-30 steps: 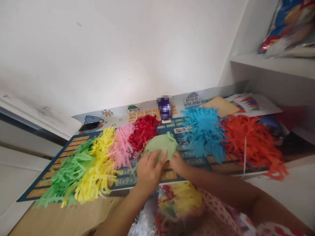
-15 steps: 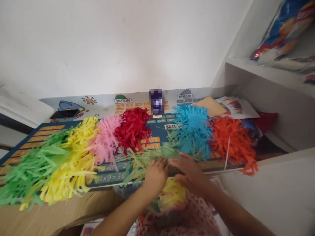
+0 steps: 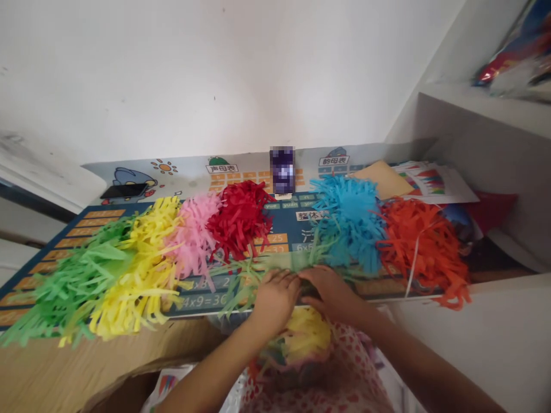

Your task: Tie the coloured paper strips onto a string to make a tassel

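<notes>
Mat part hidden; L hand & R hand at pale-green fringe, near edge covered, can't tell if gripped

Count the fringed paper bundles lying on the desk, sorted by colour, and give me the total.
Green bundle: 1
Yellow bundle: 1
Pink bundle: 1
Red bundle: 1
Pale green bundle: 1
Blue bundle: 1
Orange bundle: 1
Total: 7

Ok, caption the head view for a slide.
Left hand and right hand at light green fringed paper, red bunch and blue bunch beyond.
</notes>
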Demonstrator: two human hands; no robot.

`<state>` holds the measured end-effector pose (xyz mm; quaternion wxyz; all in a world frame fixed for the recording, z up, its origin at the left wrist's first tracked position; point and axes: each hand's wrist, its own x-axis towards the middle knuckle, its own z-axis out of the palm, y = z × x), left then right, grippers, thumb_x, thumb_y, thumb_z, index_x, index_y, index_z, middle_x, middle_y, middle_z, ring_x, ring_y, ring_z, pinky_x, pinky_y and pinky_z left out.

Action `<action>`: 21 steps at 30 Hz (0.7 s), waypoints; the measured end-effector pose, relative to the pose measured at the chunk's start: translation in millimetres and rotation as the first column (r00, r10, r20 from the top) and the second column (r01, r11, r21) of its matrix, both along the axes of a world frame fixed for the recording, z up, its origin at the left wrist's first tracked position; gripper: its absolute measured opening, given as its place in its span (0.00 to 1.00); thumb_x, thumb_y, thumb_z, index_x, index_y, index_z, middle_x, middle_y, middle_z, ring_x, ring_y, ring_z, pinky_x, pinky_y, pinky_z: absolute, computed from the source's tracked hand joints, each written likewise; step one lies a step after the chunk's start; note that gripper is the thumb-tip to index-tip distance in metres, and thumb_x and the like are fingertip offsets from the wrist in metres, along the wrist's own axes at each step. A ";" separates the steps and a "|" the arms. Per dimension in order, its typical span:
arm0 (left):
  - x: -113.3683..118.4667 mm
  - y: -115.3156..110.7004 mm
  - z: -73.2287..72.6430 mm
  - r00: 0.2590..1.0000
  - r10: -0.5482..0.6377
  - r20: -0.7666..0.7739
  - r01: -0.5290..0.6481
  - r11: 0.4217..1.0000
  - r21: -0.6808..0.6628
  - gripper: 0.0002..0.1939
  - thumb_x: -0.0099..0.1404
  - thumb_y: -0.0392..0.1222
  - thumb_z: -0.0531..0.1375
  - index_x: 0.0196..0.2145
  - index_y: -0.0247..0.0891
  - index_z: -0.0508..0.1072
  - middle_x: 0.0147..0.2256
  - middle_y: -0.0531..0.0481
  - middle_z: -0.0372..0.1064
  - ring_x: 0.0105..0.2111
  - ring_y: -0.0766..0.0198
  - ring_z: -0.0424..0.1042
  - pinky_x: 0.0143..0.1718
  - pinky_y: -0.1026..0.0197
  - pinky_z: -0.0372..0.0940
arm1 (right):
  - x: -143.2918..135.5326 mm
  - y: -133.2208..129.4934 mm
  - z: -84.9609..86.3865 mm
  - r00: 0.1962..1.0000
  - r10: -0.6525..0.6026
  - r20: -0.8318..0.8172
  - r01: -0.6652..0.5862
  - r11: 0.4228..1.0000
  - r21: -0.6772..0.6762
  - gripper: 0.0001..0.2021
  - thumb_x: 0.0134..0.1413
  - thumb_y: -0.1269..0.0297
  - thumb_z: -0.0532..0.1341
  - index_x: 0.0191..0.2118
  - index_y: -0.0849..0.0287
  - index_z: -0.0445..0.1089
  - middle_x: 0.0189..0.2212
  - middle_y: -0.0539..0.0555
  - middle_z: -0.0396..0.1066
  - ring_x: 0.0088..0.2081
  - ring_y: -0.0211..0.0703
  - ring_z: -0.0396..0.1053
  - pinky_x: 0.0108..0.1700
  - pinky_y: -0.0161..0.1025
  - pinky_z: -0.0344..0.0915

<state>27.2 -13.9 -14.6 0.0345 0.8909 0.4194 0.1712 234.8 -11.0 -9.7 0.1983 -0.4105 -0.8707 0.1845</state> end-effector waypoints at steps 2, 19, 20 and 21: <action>-7.7 2.8 5.3 0.997 0.069 0.038 -0.067 0.996 -0.066 0.08 0.69 0.36 0.56 0.43 0.38 0.75 0.43 0.43 0.78 0.45 0.55 0.76 0.53 0.49 0.62 | 0.3 9.9 -1.7 0.997 -0.076 0.016 0.076 0.996 -0.047 0.12 0.61 0.63 0.57 0.49 0.57 0.71 0.44 0.58 0.76 0.47 0.48 0.72 0.52 0.47 0.60; -14.1 57.9 22.5 0.849 0.441 -0.291 -0.514 0.818 -0.258 0.16 0.69 0.49 0.53 0.45 0.38 0.75 0.36 0.41 0.79 0.38 0.52 0.78 0.46 0.54 0.60 | -13.8 64.8 7.0 0.882 -0.357 0.307 0.394 0.916 -0.069 0.09 0.60 0.60 0.59 0.33 0.57 0.72 0.34 0.54 0.76 0.37 0.45 0.70 0.37 0.38 0.53; -14.1 58.9 22.6 0.847 0.439 -0.300 -0.516 0.816 -0.262 0.17 0.70 0.49 0.53 0.45 0.38 0.75 0.36 0.41 0.79 0.37 0.52 0.78 0.45 0.54 0.60 | -13.1 65.4 5.8 0.885 -0.356 0.301 0.394 0.916 -0.076 0.09 0.60 0.60 0.59 0.33 0.58 0.72 0.34 0.54 0.76 0.36 0.45 0.70 0.37 0.38 0.53; -14.2 59.9 22.7 0.845 0.438 -0.306 -0.517 0.814 -0.265 0.17 0.70 0.49 0.53 0.45 0.38 0.75 0.36 0.41 0.79 0.37 0.52 0.78 0.45 0.54 0.60 | -12.7 66.0 5.0 0.887 -0.354 0.296 0.393 0.916 -0.083 0.09 0.60 0.60 0.59 0.33 0.58 0.72 0.33 0.53 0.76 0.36 0.45 0.70 0.38 0.38 0.53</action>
